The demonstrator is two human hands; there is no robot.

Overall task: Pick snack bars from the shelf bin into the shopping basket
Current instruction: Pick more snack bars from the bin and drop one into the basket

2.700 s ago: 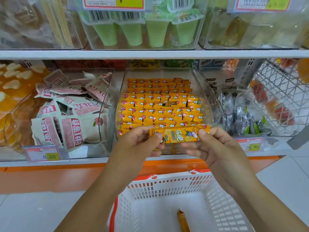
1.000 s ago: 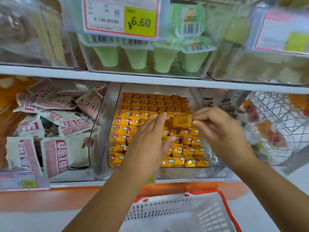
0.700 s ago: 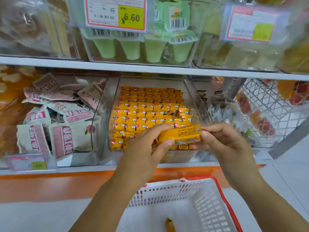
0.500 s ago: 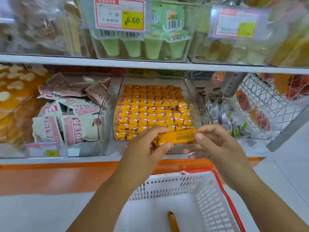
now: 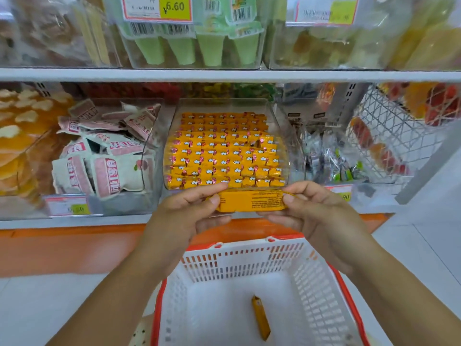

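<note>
— Where is the snack bar [image 5: 252, 201] now?

— Held level between both hands, just in front of the shelf bin [image 5: 281, 126] and above the shopping basket [image 5: 239, 260]. The left hand [image 5: 184, 213] pinches the bar's left end between thumb and forefinger, with the other fingers curled beneath. The right hand [image 5: 314, 213] pinches the right end the same way.

— What has changed from half a second ago?

— Then the bar slanted, its right end higher, up against the bin's lowest rows. Now it lies flat and a little lower, its plain back with small print turned up. A second ago both hands were reaching into the bin itself.

— And the bin?

— It sits at twelve o'clock from the hands, clear-walled and packed with rows of stacked bars [image 5: 222, 156], their orange wrappers end-on.

— The basket?

— At six o'clock from the hands, white with a red rim. A second bar [image 5: 260, 318] lies on its floor, pointing roughly from twelve to six, just as it did before.

— What surrounds the bin?

— Pink-and-white packets [image 5: 104, 161] lie at nine o'clock from it, and small dark-wrapped sweets [image 5: 329, 161] at three o'clock. Green cups [image 5: 197, 48] stand on the upper shelf at twelve, under a price tag [image 5: 159, 7] reading 6.60.
</note>
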